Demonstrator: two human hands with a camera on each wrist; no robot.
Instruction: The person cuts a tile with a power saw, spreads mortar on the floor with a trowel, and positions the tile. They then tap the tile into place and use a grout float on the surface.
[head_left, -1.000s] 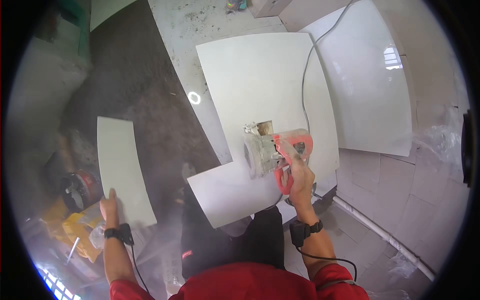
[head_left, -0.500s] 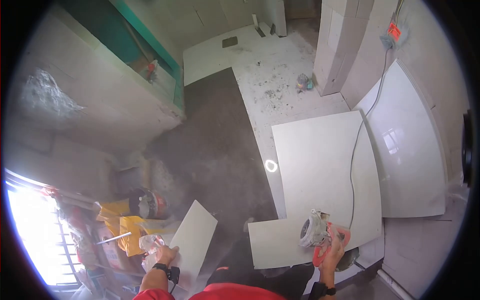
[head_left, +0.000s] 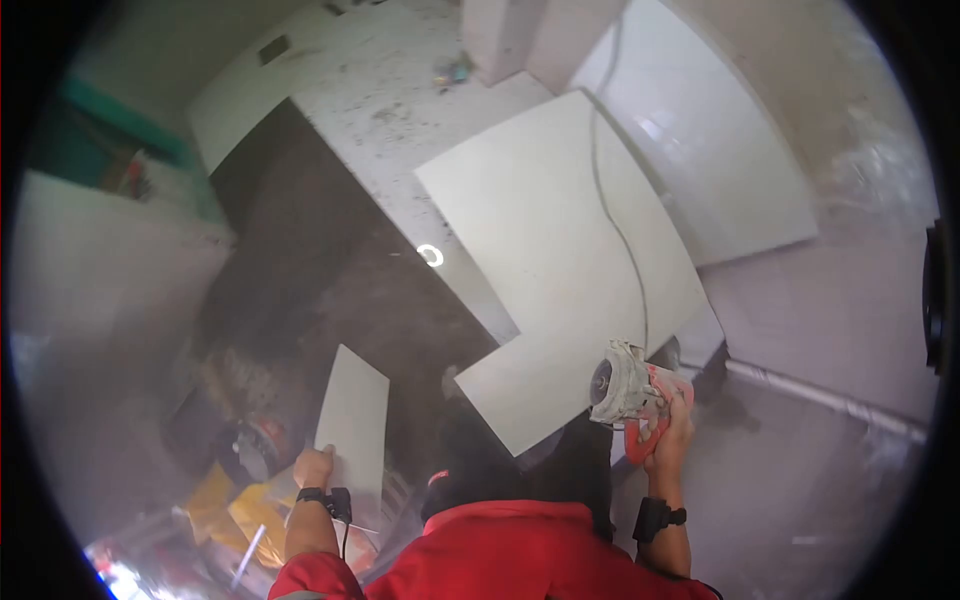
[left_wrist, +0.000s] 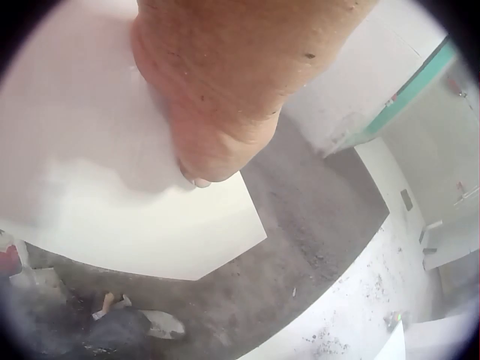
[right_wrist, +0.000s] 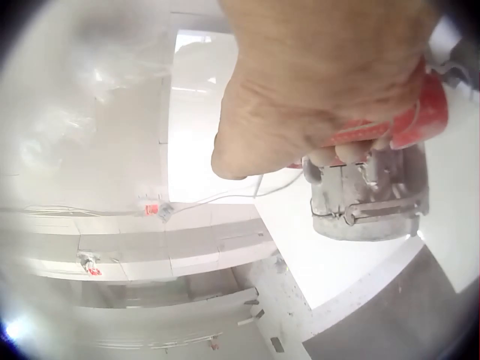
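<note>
In the head view my left hand [head_left: 315,467] grips the edge of a narrow white tile piece [head_left: 358,410], which is tilted up at my left side. The left wrist view shows the fingers at the face of this tile piece [left_wrist: 199,240]. My right hand [head_left: 678,428] holds a dusty tile saw [head_left: 622,385] by its red handle, at my right by the near edge of a large white tile [head_left: 570,220]. That large tile has a stepped corner on its left. In the right wrist view fingers wrap round the handle above the saw's grey guard [right_wrist: 367,206].
A grey cord [head_left: 625,240] runs across the large tile. Another white panel [head_left: 720,150] leans on the right wall. Dark bare floor [head_left: 300,250] lies ahead to the left, with a white ring [head_left: 430,255] beside it. Yellow bags [head_left: 258,520] and a bucket [head_left: 258,447] stand left. A pale pipe [head_left: 820,400] runs along the right.
The saw has moved off the middle of the large tile, toward my right side. The tile piece in my left hand has turned and come nearer me. The head view swung up, then down again.
</note>
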